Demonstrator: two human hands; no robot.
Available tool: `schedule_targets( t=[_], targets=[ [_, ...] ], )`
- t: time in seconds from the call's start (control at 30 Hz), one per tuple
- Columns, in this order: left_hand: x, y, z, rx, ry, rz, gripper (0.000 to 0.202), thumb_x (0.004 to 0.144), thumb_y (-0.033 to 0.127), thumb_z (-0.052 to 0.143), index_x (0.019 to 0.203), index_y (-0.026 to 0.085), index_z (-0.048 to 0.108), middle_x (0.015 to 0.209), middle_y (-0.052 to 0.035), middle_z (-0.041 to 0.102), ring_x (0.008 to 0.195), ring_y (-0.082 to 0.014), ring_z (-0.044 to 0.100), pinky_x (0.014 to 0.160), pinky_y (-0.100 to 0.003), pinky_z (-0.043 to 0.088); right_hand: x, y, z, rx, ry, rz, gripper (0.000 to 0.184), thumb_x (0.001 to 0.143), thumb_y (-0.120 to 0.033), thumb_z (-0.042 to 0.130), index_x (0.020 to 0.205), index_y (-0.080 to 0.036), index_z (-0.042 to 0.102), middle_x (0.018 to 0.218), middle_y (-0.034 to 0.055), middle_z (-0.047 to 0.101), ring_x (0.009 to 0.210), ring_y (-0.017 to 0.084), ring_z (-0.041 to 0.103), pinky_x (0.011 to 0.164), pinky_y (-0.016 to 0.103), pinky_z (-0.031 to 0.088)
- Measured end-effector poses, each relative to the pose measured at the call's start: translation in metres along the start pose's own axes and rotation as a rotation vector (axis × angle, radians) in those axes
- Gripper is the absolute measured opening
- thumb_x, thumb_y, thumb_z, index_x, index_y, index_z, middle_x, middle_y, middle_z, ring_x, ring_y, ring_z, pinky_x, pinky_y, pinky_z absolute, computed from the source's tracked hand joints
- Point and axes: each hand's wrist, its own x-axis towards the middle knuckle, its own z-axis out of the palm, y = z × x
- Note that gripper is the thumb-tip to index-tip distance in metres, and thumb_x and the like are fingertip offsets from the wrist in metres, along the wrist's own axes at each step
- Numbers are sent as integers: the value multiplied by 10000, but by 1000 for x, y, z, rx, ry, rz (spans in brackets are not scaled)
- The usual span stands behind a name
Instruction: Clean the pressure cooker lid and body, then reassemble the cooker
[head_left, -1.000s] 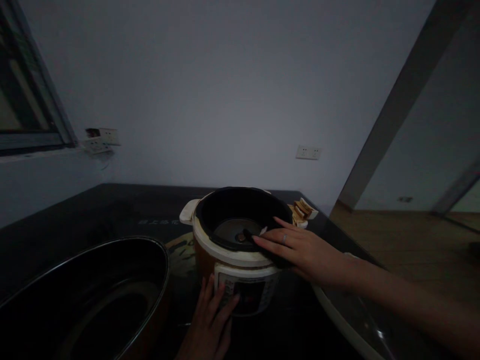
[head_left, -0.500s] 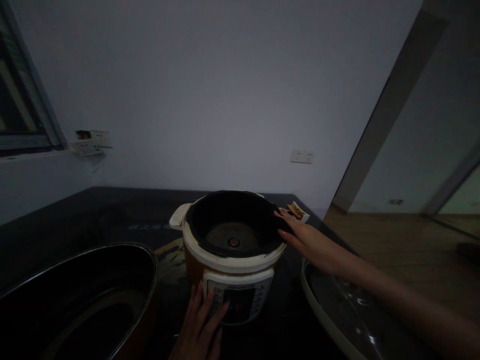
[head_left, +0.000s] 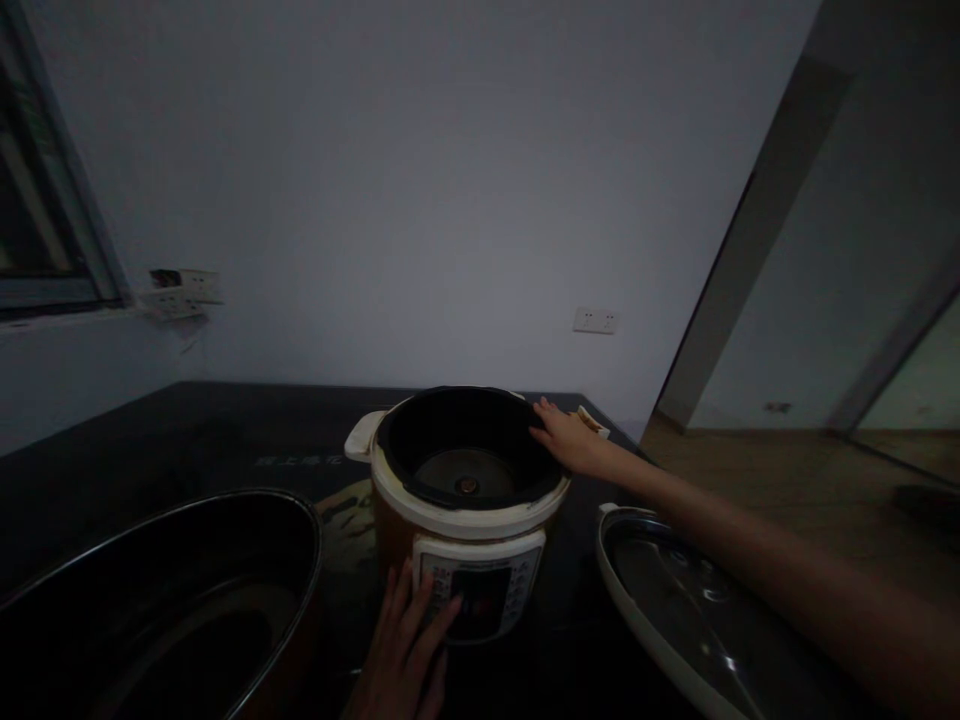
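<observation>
One cooker stands upright, left hand spread at its front panel, right hand loosely parted at its right rim.

We have cooker on table, centre of our clock. Our left hand at seven, against front panel; right hand at two, over rim. Pot at eight, lid at four. Wall behind, twelve; its socket, one.
</observation>
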Motion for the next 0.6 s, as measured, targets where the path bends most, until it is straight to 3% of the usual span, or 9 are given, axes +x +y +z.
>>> schedule_targets(
  t=[0.13,0.33,0.47,0.6],
  targets=[
    [2,3,0,-2,16,-7,881,786,-31,544,1506,309,168,1591,-37,122,1425,-318,220,1077,-479,408,-20,2,-4,11,5,-29,437,902,-212,442,1314,-87,519,1406,231,477,1328,314,431,1089,527,348],
    [4,5,0,-30,19,-8,859,797,-37,531,1506,294,176,1593,-50,116,1434,-327,186,1084,-513,382,-62,4,-8,54,87,-196,464,932,-283,405,1365,-137,483,1390,173,519,1331,278,440,1084,485,386],
    [4,4,-3,-41,-6,-10,834,812,-31,518,1504,290,180,1595,-52,118,1439,-329,167,1083,-528,376,-56,-4,-20,-14,127,-93,464,922,-228,405,1359,-88,477,1385,216,507,1277,308,500,1064,513,398],
    [6,4,-9,-50,-59,6,803,843,-16,493,1510,268,147,1603,-49,55,1449,-326,126,1083,-532,376,-32,-11,-36,-149,275,2,486,931,-160,369,1392,-10,406,1464,244,390,1325,298,444,1084,433,373]
  ],
)
